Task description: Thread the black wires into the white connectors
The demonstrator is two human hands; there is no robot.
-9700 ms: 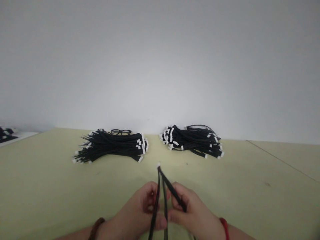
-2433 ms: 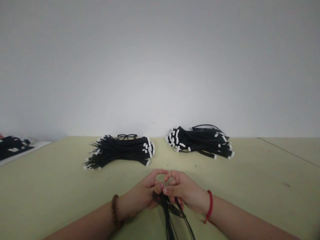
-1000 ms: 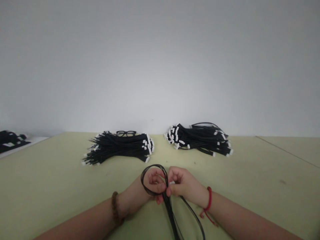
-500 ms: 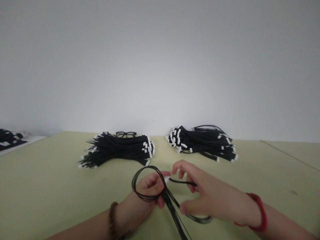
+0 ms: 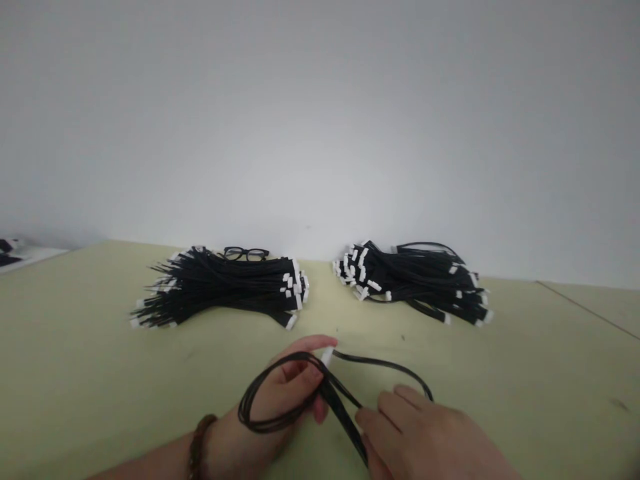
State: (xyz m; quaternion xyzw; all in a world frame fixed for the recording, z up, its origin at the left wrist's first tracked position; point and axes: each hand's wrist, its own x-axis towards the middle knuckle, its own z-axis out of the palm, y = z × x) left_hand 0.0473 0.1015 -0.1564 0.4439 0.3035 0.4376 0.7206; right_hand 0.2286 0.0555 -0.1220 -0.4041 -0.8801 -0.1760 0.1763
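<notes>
Between the thumb and fingers of my left hand (image 5: 287,390) is a thin black wire harness (image 5: 345,420). Its white connector (image 5: 327,355) sticks up at the fingertips. Some of the wires loop back over that hand, and one strand arcs from the connector toward the right. My right hand (image 5: 420,433) is lower and to the right, its fingers curled around the wires; its fingertips are partly hidden. The lower wires run down out of view past the right hand.
Behind my hands lie two piles of black cables with white connectors, a left pile (image 5: 220,287) and a right pile (image 5: 415,280). Eyeglasses (image 5: 246,253) rest behind the left pile. More cables (image 5: 10,250) show at the far left. A wall (image 5: 320,133) rises behind the table.
My right hand has moved down from beside the connector, and its spread fingers have closed on the wires. The wire loop over my left hand has grown larger. The view has shifted slightly.
</notes>
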